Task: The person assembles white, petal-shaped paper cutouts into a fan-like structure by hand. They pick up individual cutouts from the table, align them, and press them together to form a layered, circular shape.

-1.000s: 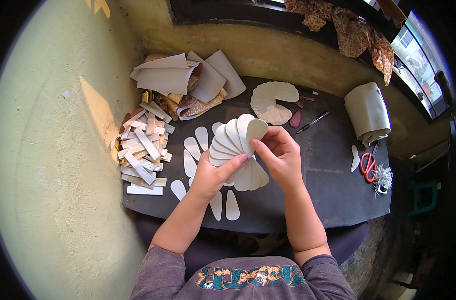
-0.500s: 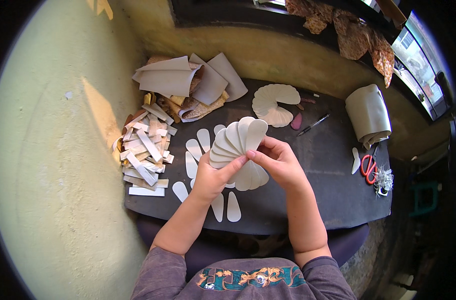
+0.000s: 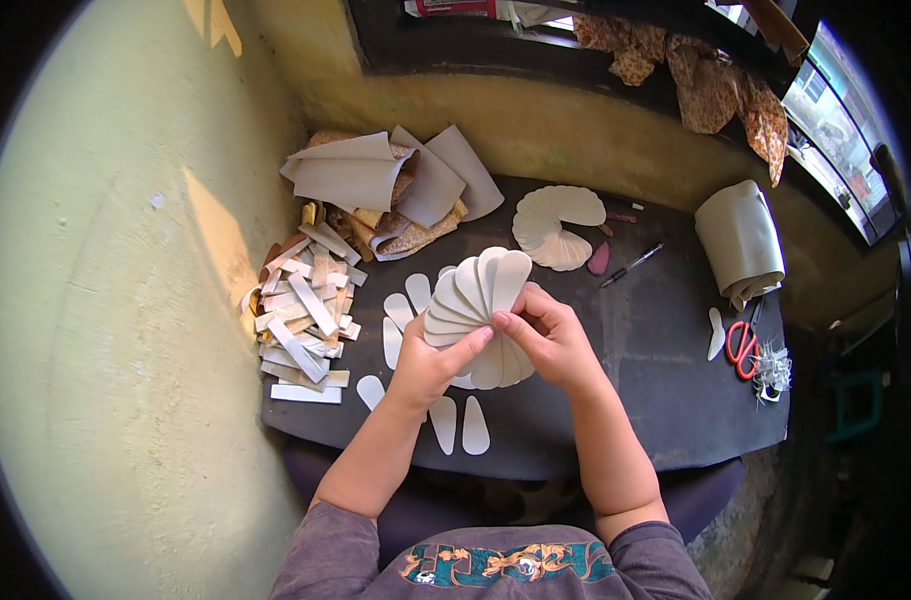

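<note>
Both hands are up over the middle of the dark surface (image 3: 666,400), clamped on one fan of pale teardrop-shaped pieces (image 3: 476,290). The left hand (image 3: 431,365) pinches the narrow ends from below, thumb laid across the front; the right hand (image 3: 551,340) meets it from the other side, fingertips on the edge of the outermost piece. The hands are close together, touching the same bundle, and the fan stands spread and held just above the surface, not resting on it.

How far along? By my reading, well into it but not finished. One finished fan (image 3: 556,225) already lies flat farther back, near a pen (image 3: 631,265) and a small pink piece (image 3: 599,260). The fan in hand looks nearly as full. Loose teardrop pieces (image 3: 461,425) lie scattered under and in front of the hands, so there is stock left to gather.

Off to the left sits a heap of cut strips (image 3: 301,320), and behind it a pile of folded sheets (image 3: 386,185). On the right a roll of pale material (image 3: 741,240) and red-handled scissors (image 3: 744,345) lie well apart from the hands, untouched.
</note>
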### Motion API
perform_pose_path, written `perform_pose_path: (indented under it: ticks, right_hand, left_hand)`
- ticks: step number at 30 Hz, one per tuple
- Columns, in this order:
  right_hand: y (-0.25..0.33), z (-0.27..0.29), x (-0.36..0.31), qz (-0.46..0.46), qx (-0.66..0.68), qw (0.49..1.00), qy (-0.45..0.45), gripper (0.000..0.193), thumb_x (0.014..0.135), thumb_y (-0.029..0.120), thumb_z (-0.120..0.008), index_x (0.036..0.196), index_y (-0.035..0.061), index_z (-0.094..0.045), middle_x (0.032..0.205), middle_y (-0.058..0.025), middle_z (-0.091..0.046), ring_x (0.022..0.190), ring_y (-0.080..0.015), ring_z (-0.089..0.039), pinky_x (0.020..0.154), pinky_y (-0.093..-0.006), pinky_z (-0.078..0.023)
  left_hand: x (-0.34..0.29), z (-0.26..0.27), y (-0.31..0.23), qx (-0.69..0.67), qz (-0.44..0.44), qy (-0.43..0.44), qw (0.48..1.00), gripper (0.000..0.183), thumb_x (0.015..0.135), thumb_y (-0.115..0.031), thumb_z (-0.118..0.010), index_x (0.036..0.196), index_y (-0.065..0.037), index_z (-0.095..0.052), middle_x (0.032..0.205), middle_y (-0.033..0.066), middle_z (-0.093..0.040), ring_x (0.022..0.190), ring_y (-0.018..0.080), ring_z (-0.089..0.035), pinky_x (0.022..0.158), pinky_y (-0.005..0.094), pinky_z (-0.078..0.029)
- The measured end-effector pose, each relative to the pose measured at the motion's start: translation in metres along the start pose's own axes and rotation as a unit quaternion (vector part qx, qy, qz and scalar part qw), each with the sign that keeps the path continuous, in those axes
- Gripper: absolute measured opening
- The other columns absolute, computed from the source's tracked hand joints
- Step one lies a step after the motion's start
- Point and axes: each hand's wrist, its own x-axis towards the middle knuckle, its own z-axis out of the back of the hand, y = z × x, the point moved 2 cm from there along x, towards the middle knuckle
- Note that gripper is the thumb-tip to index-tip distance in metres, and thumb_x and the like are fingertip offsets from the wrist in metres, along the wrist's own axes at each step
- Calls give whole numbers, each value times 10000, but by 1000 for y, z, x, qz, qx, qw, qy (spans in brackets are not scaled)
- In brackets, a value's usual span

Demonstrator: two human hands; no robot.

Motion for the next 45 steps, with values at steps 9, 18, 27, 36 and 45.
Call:
perform_pose_path:
  ticks: [9,18,27,36,45]
  right_hand:
    - [4,5,-2,3,-55,998,5,209,833,176,-600,883,-25,-576,735,-77,-601,644,-110,-535,599,-261,-445]
    - [16,11,-1,-20,-195,974,109,245,869,191,-524,838,-41,-597,711,-162,-603,599,-182,-521,580,-305,-435]
    - [8,13,1,-45,-142,979,138,284,882,205,-528,764,-48,-578,607,-67,-540,580,-90,-445,526,-270,-392]
    - [1,12,2,-36,-132,981,134,250,880,183,-523,819,-51,-585,639,-84,-568,588,-100,-462,537,-275,-403]
    - [17,19,-2,-63,-198,975,81,315,852,247,-555,842,-64,-602,649,-100,-583,604,-112,-481,560,-276,-414]
  left_hand:
    - [0,-1,-2,21,34,27,999,279,788,-73,-634,1050,3,-574,967,48,-613,885,110,-572,797,256,-449]
    - [1,0,4,13,79,39,996,328,779,-77,-657,1077,6,-549,993,58,-606,892,119,-574,806,264,-458]
    - [0,0,10,20,74,27,997,332,771,-75,-671,1064,13,-544,983,64,-606,888,121,-576,801,266,-463]
    - [-2,1,14,30,37,15,999,309,776,-69,-661,1049,14,-544,972,64,-606,882,116,-573,796,264,-463]
    - [-4,-9,12,46,51,8,998,344,768,-77,-662,1085,-7,-549,990,54,-603,905,130,-577,812,273,-452]
